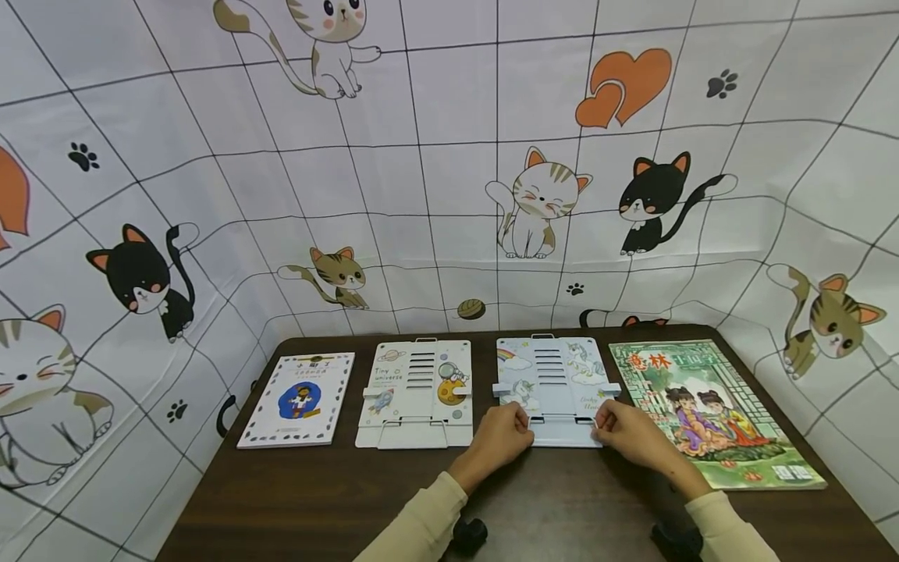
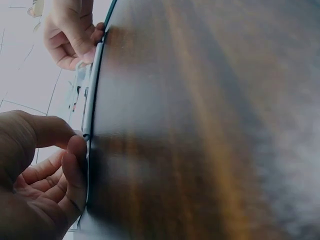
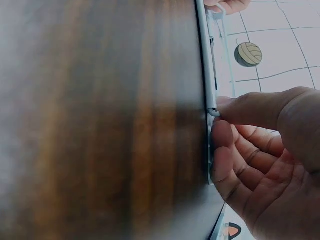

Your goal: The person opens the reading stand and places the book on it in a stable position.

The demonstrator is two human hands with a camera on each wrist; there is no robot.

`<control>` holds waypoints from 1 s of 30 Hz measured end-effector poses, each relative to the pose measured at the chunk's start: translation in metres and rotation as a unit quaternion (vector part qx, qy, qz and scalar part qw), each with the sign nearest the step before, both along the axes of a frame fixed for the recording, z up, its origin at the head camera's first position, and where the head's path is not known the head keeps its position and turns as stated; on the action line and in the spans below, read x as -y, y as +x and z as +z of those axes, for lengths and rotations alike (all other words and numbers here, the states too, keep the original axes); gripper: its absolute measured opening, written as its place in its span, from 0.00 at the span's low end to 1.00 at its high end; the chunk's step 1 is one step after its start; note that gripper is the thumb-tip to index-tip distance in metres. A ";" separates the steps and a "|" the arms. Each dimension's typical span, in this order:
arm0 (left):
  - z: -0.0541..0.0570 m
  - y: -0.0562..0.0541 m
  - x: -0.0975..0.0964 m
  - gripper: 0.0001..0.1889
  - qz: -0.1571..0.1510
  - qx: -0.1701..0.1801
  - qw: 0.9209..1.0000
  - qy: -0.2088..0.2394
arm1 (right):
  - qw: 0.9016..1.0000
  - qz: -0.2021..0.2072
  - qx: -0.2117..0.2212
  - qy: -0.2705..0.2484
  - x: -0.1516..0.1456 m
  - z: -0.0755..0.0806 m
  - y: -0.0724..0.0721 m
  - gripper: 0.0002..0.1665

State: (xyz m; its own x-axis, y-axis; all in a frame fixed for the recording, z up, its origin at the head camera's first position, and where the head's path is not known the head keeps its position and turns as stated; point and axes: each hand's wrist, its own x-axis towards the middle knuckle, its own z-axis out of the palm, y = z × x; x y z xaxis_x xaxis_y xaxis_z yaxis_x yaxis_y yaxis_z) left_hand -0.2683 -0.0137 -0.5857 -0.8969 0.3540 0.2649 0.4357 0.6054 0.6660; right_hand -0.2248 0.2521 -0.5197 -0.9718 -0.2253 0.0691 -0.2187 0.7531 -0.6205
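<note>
A white book stand (image 1: 552,402) with a unicorn and rainbow print lies flat on the dark table, slots down its middle and a ledge along its near edge. My left hand (image 1: 500,432) pinches the ledge's left end between thumb and fingers. At the right end my right hand (image 1: 632,434) does the same. Seen edge-on in the left wrist view, the ledge (image 2: 92,97) runs between both hands. The right wrist view has my thumb (image 3: 257,110) on top of the ledge's end, fingertips curled beneath it.
Left of it lies a second book stand (image 1: 414,433) with a space print, then a white book (image 1: 300,402) with a blue circle. A green illustrated magazine (image 1: 723,421) lies at right. Behind the table (image 1: 295,499) hangs a cat-print cloth (image 1: 456,179).
</note>
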 end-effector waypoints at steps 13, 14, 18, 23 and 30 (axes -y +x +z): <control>0.043 0.019 0.003 0.08 -0.014 0.059 0.998 0.005 | 1.000 0.023 -0.007 -0.017 -0.003 -0.001 0.001 0.12; 0.044 0.020 0.002 0.08 -0.012 0.061 0.998 0.001 | 1.000 0.025 -0.006 -0.018 -0.003 -0.001 0.002 0.13; 0.043 0.020 0.001 0.08 -0.013 0.052 0.999 -0.008 | 0.999 0.031 -0.004 -0.025 -0.003 0.000 0.003 0.14; 0.039 0.017 0.001 0.09 -0.023 0.016 0.999 -0.026 | 0.999 0.040 -0.009 -0.034 -0.005 -0.001 0.003 0.14; 0.039 0.015 0.003 0.09 -0.041 -0.015 0.999 -0.016 | 0.998 0.043 -0.005 -0.039 -0.008 -0.004 -0.001 0.14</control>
State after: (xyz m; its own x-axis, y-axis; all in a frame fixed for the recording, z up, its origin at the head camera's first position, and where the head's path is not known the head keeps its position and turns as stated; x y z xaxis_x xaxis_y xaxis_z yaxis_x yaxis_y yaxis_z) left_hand -0.2529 -0.0172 -0.5468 -0.8564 0.4343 0.2792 0.5043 0.5876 0.6328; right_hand -0.2256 0.2599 -0.5241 -0.9483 -0.3015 0.0996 -0.2871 0.6802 -0.6745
